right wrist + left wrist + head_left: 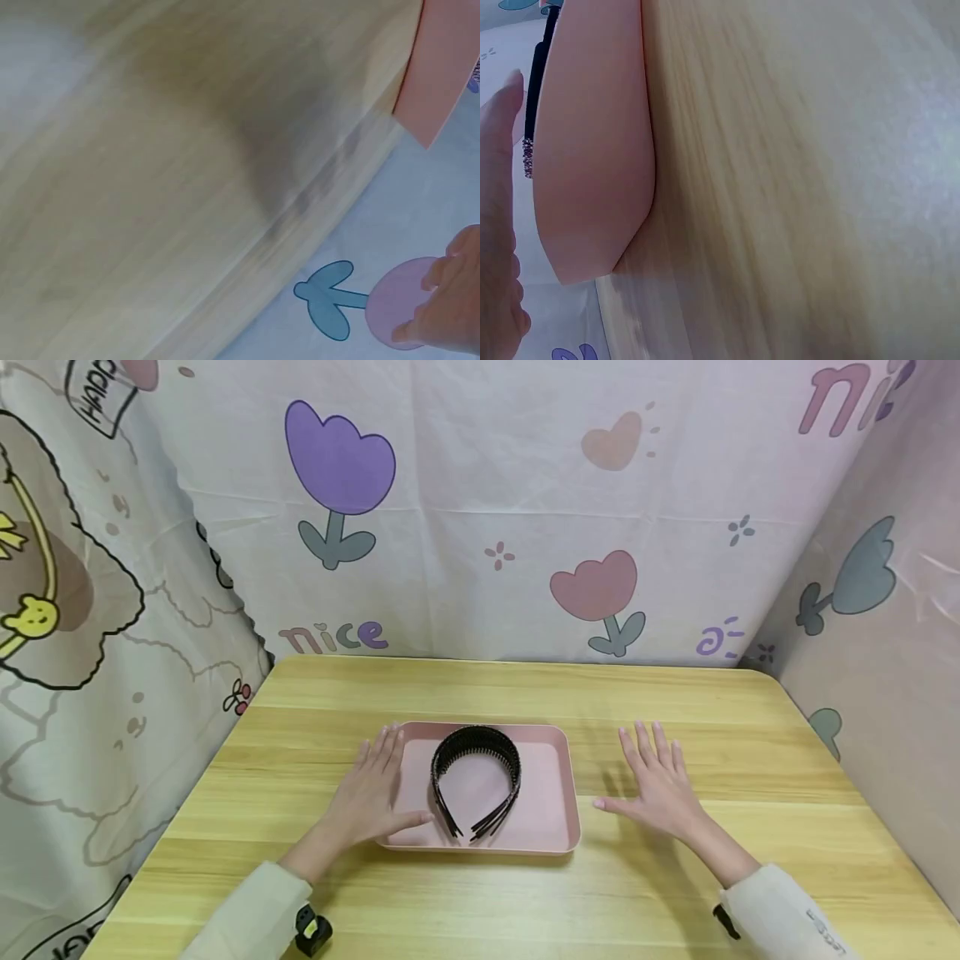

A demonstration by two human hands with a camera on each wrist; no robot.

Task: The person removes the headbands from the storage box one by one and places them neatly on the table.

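A pink rectangular tray (543,793) lies on the wooden table, and its side wall (596,135) fills part of the left wrist view. Inside it rest several black headbands (476,742), nested together with toothed inner edges and their ends toward the person. My left hand (371,793) overlaps the tray's left edge in the head view, fingers straight and thumb spread over the near left corner. To the right of the tray, my right hand (660,789) is apart from it, fingers spread and holding nothing. Its shadow falls on the wood.
The light wooden table (480,910) reaches back to a white curtain (465,460) printed with tulips and hearts. More printed cloth hangs along the left and right sides. A black strap device (312,931) sits at the left sleeve cuff.
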